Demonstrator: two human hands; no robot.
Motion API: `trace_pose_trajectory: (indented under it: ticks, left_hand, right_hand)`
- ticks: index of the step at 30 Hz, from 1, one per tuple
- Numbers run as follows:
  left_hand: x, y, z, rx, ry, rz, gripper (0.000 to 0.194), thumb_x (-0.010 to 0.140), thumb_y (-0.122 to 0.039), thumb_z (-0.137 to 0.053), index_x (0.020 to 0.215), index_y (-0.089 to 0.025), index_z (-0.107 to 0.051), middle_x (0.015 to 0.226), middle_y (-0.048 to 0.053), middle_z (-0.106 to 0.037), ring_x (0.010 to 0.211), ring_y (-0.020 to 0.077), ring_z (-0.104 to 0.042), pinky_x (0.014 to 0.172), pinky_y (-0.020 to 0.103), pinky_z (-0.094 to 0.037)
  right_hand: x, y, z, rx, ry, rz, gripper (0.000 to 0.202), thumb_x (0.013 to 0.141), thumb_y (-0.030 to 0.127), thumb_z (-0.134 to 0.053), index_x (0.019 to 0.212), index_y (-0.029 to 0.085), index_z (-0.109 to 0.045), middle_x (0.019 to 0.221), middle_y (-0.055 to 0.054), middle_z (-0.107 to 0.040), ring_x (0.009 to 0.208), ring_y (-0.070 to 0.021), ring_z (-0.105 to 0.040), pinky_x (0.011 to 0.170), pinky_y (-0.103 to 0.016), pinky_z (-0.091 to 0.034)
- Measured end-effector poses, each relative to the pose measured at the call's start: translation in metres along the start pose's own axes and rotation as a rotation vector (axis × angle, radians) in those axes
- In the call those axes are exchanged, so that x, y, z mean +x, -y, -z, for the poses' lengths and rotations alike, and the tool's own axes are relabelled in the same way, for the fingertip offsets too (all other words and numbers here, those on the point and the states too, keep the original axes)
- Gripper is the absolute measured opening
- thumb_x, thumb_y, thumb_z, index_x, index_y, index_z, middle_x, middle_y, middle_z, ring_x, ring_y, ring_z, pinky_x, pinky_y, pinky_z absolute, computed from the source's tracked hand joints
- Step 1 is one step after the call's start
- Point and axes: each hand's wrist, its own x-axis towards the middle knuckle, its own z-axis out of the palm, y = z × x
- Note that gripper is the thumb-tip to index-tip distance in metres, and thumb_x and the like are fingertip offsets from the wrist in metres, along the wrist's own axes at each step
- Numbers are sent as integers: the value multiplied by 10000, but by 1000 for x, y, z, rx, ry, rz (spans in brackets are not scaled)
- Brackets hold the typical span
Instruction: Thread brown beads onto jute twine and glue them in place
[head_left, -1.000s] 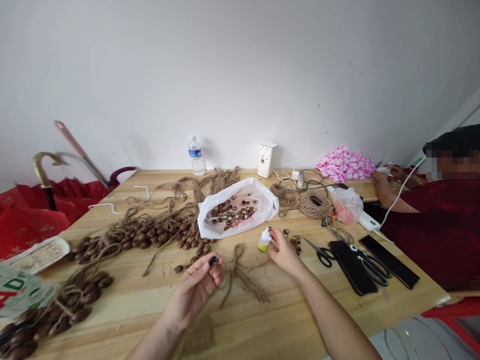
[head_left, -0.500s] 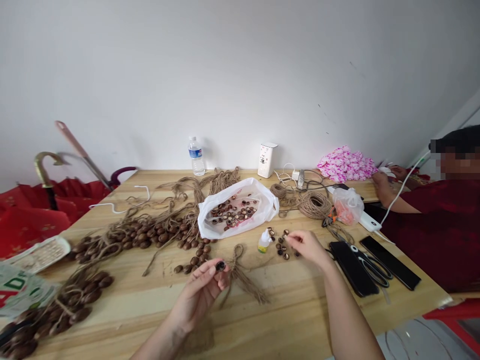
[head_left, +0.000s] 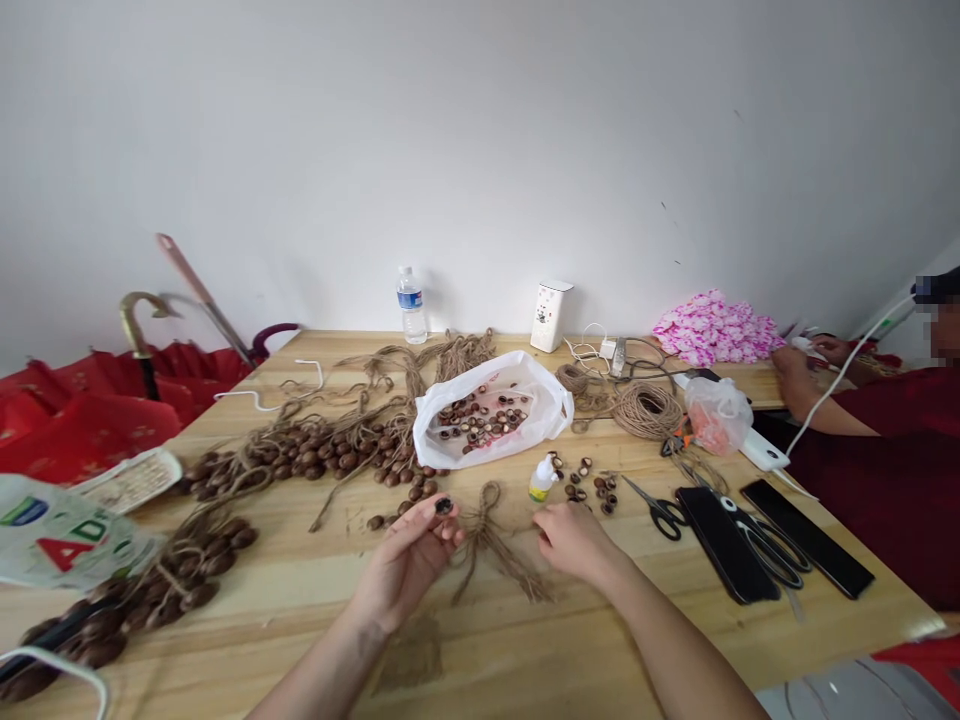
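Note:
My left hand (head_left: 418, 552) pinches a dark nutshell half (head_left: 444, 506) between thumb and fingertips, its hollow side showing. Just right of it, a tied bunch of jute twine (head_left: 487, 540) with a loop on top lies on the table. My right hand (head_left: 579, 540) is beside that bunch, back upward and fingers curled together; whatever they hold is hidden. A small glue bottle (head_left: 541, 480) with a white nozzle stands behind the right hand. Several loose shell halves (head_left: 604, 490) lie to its right. Further back, a white plastic bag (head_left: 424, 425) is open around many more shell halves.
Strings of brown nuts (head_left: 315, 450) cover the left side. On the right are black scissors (head_left: 664, 515), a phone (head_left: 727, 545), larger scissors (head_left: 776, 550) and a twine coil (head_left: 646, 410). A water bottle (head_left: 412, 308) stands near the wall. A person (head_left: 874, 480) sits at the right.
My right hand has moved left, from the loose shell halves towards the twine bunch. My left hand still holds the nutshell half. The view has turned slightly left, uncovering the black scissors.

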Motion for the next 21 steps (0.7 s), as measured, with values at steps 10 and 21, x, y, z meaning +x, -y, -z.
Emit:
trace_pose_trajectory:
  ticks: [10, 21]
  left_hand:
    - [9, -31, 11, -31, -49, -172, 135, 713, -177, -668, 839, -130, -675, 799, 50, -664, 629, 106, -558, 780, 319, -526]
    - [-2, -7, 4, 91, 116, 222, 109, 740, -123, -647, 836, -119, -700, 765, 83, -703, 604, 112, -572, 859, 435, -473]
  right_hand:
    - [-13, 20, -1, 201, 158, 131, 220, 686, 334, -694, 837, 182, -641, 770, -22, -668, 673, -161, -592, 553, -218, -333]
    - [-12, 35, -4, 159, 96, 300, 232, 798, 172, -504, 978, 228, -639, 851, -35, -665, 722, -165, -597, 621, -231, -352]
